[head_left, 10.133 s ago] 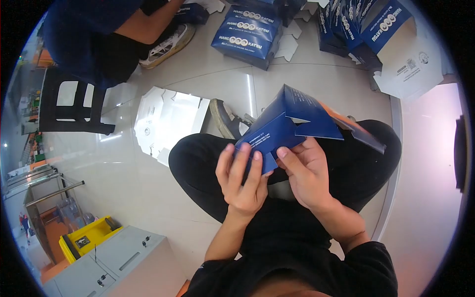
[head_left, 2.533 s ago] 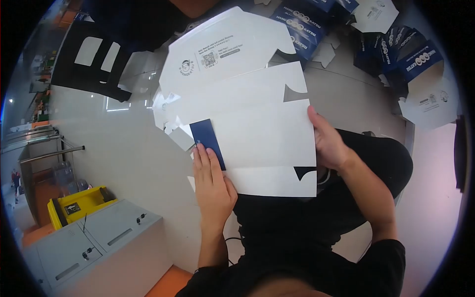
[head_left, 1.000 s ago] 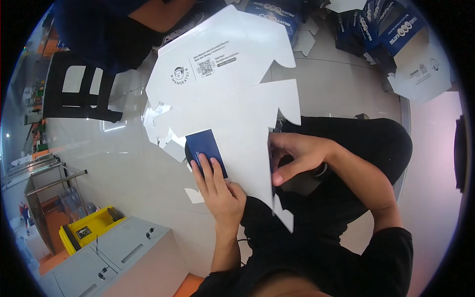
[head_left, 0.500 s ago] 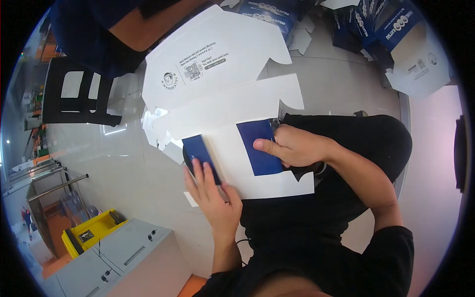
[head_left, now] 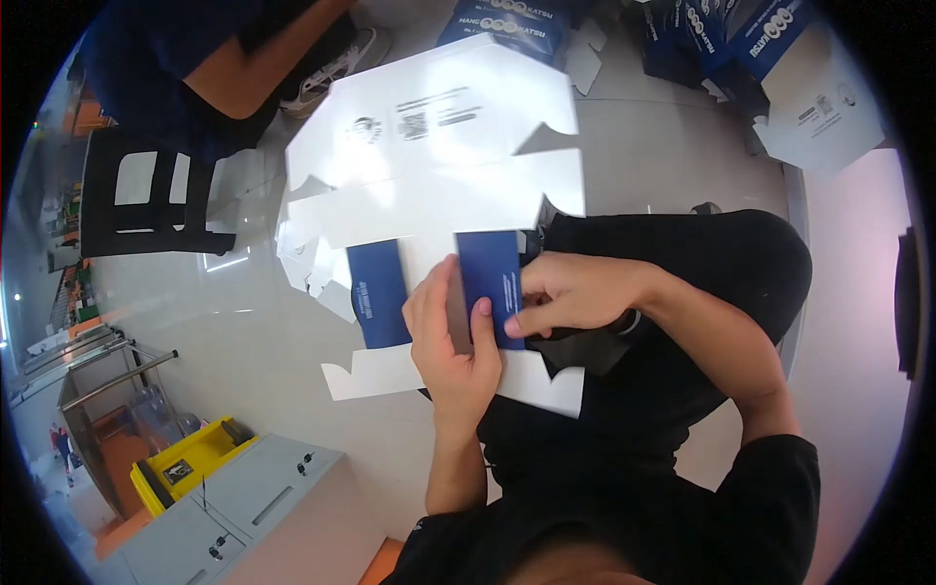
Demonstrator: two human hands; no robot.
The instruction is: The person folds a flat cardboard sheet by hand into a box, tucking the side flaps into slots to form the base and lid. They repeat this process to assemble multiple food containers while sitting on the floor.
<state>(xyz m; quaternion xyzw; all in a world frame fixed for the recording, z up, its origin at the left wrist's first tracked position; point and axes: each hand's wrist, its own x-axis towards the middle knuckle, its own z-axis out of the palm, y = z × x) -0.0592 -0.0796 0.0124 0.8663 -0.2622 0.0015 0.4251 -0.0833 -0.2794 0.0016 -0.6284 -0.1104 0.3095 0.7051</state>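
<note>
A flat white cardboard box blank [head_left: 429,205] with notched tabs and a printed panel lies across my lap. Two blue flaps are folded over onto its white face, a left blue flap [head_left: 378,292] and a right blue flap [head_left: 487,268]. Between them my left hand [head_left: 450,336] rests on the cardboard, fingers stretched out together, its thumb touching the right flap. At that flap's outer edge my right hand [head_left: 575,292] pinches the cardboard, thumb on top and the other fingers curled, partly hidden.
Another person's arm [head_left: 234,73] and shoe [head_left: 336,73] are at upper left, near a black stool [head_left: 156,200]. Printed blue boxes [head_left: 502,34] lie on the floor ahead, with more cartons [head_left: 814,107] at upper right. A grey cabinet [head_left: 263,487] and yellow bin [head_left: 190,463] stand lower left.
My left hand has moved right, from the left blue flap to the space beside the right one. The blank has turned slightly and shifted, and my right thumb has slid lower along the flap.
</note>
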